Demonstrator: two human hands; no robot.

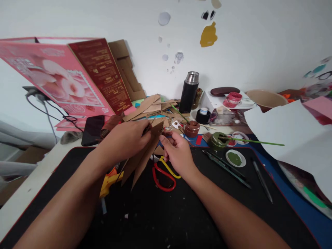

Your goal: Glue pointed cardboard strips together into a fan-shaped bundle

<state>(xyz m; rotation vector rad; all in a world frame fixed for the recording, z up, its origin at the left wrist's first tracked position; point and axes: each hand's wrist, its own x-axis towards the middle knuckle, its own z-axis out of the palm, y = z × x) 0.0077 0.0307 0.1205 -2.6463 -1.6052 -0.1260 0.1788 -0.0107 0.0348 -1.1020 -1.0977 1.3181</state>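
Brown cardboard (pixel 145 157), folded or layered into long pointed flaps, is held up over the black mat. My left hand (pixel 129 138) is closed around its upper left side, with the fingertips partly hidden behind it. At the cardboard's upper right edge, the fingers of my right hand (pixel 178 150) are pinched together; whether they grip the edge itself or a small bit there is hard to make out. Scissors (pixel 166 178) with one red and one yellow handle lie below my right hand. A yellow tool (pixel 110 183), perhaps a glue gun, lies partly hidden under my left forearm.
Cardboard scraps (pixel 147 109) pile up behind my hands. Open paint jars (pixel 192 128) with brushes, a black thermos (pixel 189 93) and a green paint lid (pixel 235 158) stand nearby. A phone (pixel 92 130) and a pink box (pixel 64 79) are at left; white paper (pixel 293 138) overhangs at right.
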